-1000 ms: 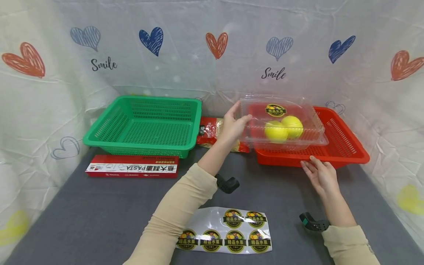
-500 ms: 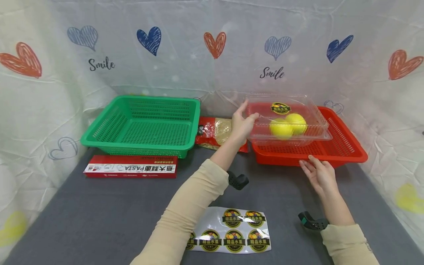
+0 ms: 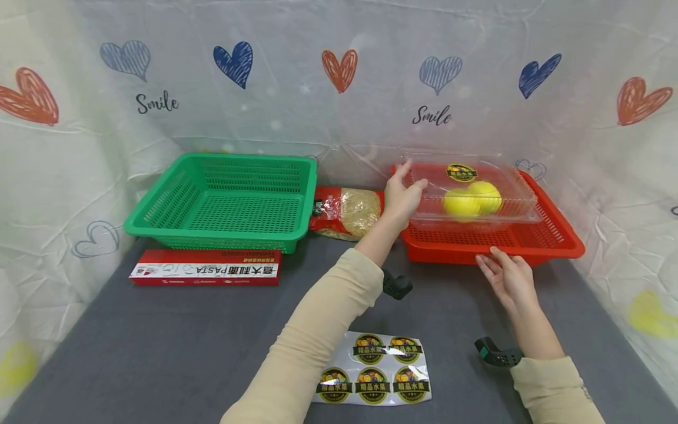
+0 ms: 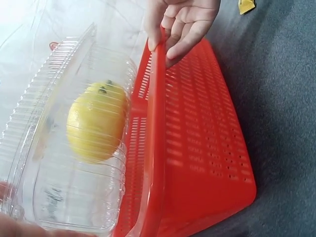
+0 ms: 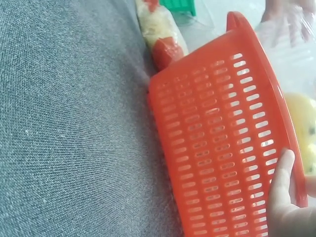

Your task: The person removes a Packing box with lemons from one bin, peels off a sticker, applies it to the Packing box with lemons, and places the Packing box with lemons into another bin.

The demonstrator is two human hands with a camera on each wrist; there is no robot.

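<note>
A clear plastic fruit box (image 3: 508, 203) with a lid carries a round black-and-gold label (image 3: 461, 172); two yellow fruits (image 3: 462, 203) lie inside. My left hand (image 3: 401, 200) grips its left end, holding it within the outline of the red basket (image 3: 556, 250). In the left wrist view the box is close above the basket's rim, with one fruit (image 4: 98, 122) showing through the wall. My right hand (image 3: 511, 280) pinches the basket's front rim, its thumb (image 5: 284, 170) laid on the outer side in the right wrist view.
A green basket (image 3: 296, 238) stands at the back left, with a red pasta box (image 3: 206, 268) in front of it. Between the baskets lies a red-and-clear food bag (image 3: 360, 211). A sheet of round stickers (image 3: 389, 359) is on the grey table near the front.
My left hand has carried the fruit box rightward, further over the red basket. More of the food bag now shows. The right hand has stayed at the basket's rim.
</note>
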